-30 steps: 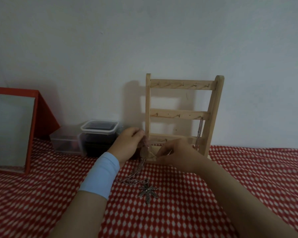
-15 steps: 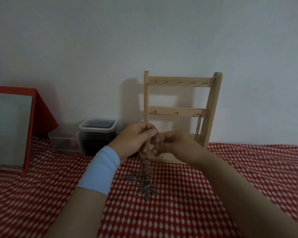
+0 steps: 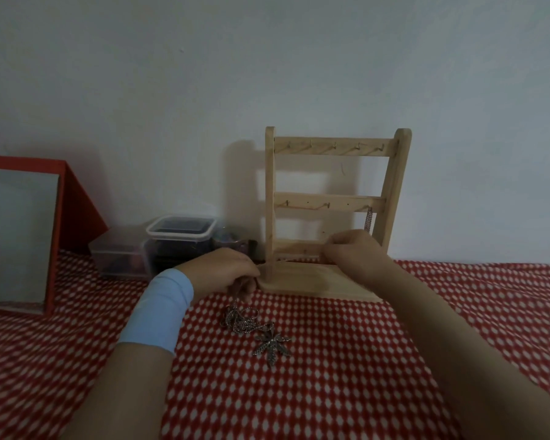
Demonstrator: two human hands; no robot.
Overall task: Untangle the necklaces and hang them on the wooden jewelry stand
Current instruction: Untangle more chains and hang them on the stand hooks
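Necklace below left hand (in contact)

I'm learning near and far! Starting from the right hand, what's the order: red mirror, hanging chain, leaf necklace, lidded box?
From the right hand:
1. hanging chain, just above it on the stand.
2. leaf necklace, on the cloth, lower left.
3. lidded box, farther left, at the back.
4. red mirror, far left.

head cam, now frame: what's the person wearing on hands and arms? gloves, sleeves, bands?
No gloves. The left hand is bare, with a wide light blue band wrapped round the wrist. The right hand and its forearm are bare, with no sleeve or band. No rings or watch show.
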